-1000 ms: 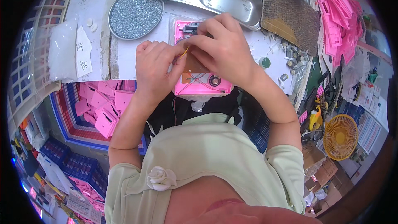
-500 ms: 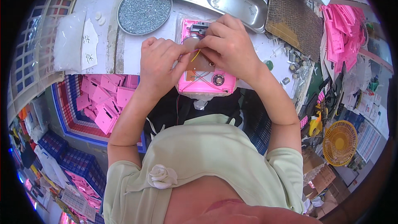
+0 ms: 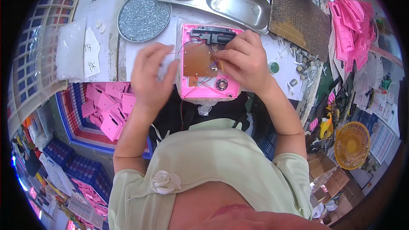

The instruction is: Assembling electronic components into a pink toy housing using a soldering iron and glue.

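In front of me lies a pink plastic casing [image 3: 185,86] on clear plastic wrap. A brown circuit board [image 3: 197,61] sits in it, below a black mechanism [image 3: 211,35]. A round speaker [image 3: 221,84] is at the casing's lower right, with thin wires crossing beside it. My right hand [image 3: 247,61] pinches thin wires, yellow and purple, at the board's right edge. Left of the casing, my left hand [image 3: 152,70] is blurred, its thumb and fingers apart. A thin red wire [image 3: 175,53] reaches out near its fingertips.
A round dish of small metal screws [image 3: 145,16] stands at the back left, beside a steel compartment tray [image 3: 267,17] of small parts. At left, a blue-and-red crate [image 3: 64,115] contains pink panels. More pink parts [image 3: 347,27] are piled at right, with small metal pieces [image 3: 304,64] nearby.
My left hand has moved left, away from the board and the wires. My right hand has shifted down and right, uncovering the black mechanism and the board.
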Action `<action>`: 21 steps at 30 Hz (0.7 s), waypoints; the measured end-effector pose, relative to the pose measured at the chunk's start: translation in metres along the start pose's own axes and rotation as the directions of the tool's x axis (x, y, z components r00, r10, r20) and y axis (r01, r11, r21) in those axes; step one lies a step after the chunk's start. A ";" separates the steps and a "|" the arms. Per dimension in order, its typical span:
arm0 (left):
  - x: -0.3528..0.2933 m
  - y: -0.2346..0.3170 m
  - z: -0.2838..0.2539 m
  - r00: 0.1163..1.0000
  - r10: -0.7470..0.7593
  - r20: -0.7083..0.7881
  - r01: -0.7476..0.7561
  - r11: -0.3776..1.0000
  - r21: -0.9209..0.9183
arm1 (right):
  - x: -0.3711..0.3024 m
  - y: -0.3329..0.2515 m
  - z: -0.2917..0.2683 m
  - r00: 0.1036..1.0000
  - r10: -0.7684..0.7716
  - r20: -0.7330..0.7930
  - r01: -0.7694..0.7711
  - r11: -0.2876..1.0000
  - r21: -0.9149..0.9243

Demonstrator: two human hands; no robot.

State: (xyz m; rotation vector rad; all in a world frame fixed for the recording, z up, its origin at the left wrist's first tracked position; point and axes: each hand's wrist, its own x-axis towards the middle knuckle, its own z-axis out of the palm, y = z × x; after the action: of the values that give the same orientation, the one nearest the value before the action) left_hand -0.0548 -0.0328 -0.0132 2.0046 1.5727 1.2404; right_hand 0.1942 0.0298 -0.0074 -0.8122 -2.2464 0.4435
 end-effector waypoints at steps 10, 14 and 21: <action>0.046 0.037 0.044 0.854 -0.159 0.496 0.382 0.838 -0.390 | -0.009 0.003 -0.010 0.936 0.333 -0.113 -0.284 0.905 0.316; 0.051 0.031 0.045 0.874 -0.125 0.469 0.330 0.862 -0.385 | -0.015 0.009 -0.011 0.899 0.434 -0.065 -0.368 0.826 0.426; 0.063 0.038 0.039 0.809 -0.099 0.580 0.364 0.859 -0.361 | -0.011 0.012 -0.014 0.952 0.280 -0.122 -0.225 0.913 0.342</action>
State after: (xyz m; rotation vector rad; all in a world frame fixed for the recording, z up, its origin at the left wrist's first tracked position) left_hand 0.0014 0.0210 0.0181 1.5905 1.0776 0.7459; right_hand 0.2157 0.0331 -0.0091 -0.9304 -1.8514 0.8128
